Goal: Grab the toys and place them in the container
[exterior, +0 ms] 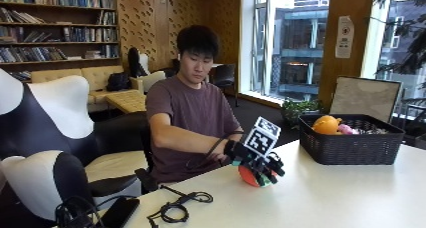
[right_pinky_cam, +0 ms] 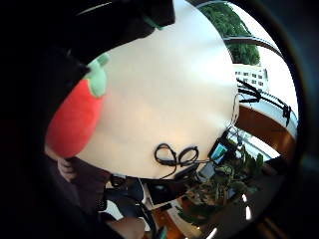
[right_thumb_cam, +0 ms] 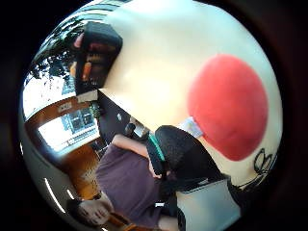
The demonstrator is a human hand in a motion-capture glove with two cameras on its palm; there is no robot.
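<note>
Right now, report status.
Right hand over red toy on table, grip unclear. Basket already holds toys. Path to basket clear.

A coiled black cable [exterior: 178, 208] lies on the white table [exterior: 346, 193] at 7 o'clock. A black-and-white chair [exterior: 46, 138] stands at 9 o'clock, bookshelves [exterior: 53, 23] at 11 o'clock, a potted plant [exterior: 299, 108] by the window [exterior: 293, 38]

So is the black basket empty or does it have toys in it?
Not empty. The black basket already holds an orange toy and something pink showing above its rim. How full it is underneath, I cannot tell.
</note>
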